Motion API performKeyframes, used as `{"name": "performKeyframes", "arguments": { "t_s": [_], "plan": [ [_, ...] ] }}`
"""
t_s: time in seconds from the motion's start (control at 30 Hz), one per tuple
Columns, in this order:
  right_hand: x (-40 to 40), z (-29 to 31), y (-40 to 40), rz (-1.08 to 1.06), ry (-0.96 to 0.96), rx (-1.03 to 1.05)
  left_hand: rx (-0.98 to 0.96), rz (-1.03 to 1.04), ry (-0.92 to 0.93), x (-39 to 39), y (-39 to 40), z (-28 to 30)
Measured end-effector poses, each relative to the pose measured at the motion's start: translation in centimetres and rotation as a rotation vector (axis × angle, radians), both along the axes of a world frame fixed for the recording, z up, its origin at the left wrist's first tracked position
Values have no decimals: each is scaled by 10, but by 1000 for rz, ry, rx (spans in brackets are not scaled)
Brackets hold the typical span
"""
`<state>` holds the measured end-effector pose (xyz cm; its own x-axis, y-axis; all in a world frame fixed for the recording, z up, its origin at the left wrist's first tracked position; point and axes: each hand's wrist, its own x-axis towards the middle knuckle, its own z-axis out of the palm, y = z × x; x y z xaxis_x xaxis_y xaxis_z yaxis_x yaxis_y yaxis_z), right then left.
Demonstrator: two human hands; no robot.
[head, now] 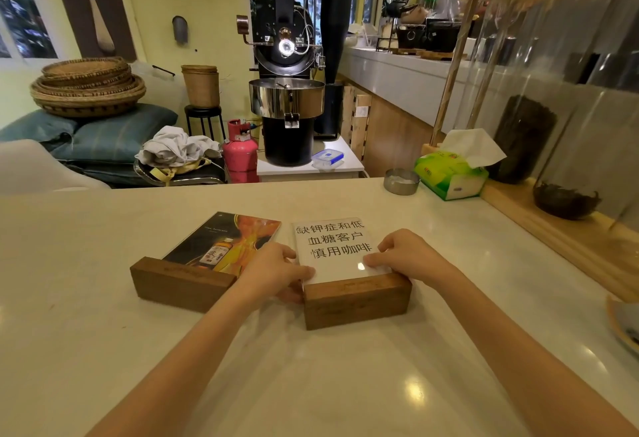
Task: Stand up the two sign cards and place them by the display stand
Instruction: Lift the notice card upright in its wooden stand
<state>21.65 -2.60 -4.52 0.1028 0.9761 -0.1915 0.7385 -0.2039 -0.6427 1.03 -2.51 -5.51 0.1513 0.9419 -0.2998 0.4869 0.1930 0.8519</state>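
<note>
Two sign cards lie flat on the pale counter, each with a brown wooden base toward me. The white sign card [333, 239] carries black Chinese text. My left hand [275, 270] grips its left edge where the panel meets the wooden base [358, 302]. My right hand [408, 257] rests its fingers on the panel's lower right corner. The dark sign card [214, 239] with a bottle picture lies to the left, untouched. The wooden display stand [553, 229] with glass jars runs along the right edge of the counter.
A green tissue pack [453, 174] and a small metal ashtray [401, 181] sit at the counter's far right. A plate rim [622, 326] shows at the right edge. Beyond the counter stand a coffee roaster [287, 67], a pink gas cylinder [240, 149] and baskets.
</note>
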Motion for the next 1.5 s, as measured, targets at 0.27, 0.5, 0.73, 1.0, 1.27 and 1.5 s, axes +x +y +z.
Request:
{"name": "performKeyframes", "arguments": {
  "t_s": [0.27, 0.5, 0.73, 1.0, 1.27, 1.5],
  "plan": [
    [2, 1, 3, -54, 156, 184, 217, 78, -90, -3, 2, 6],
    [-1, 7, -4, -36, 220, 434, 465, 85, -57, -6, 2, 16],
    [-2, 9, -8, 1, 176, 550, 596, 92, 21, -8, 0, 15],
    [2, 11, -11, 48, 123, 566, 623, 42, 144, -12, -2, 22],
    [6, 20, -16, 97, 11, 522, 616, -63, 248, -15, -7, 31],
    [4, 28, -22, 92, -275, 414, 611, -85, 282, -14, -7, 33]
  ]
}}
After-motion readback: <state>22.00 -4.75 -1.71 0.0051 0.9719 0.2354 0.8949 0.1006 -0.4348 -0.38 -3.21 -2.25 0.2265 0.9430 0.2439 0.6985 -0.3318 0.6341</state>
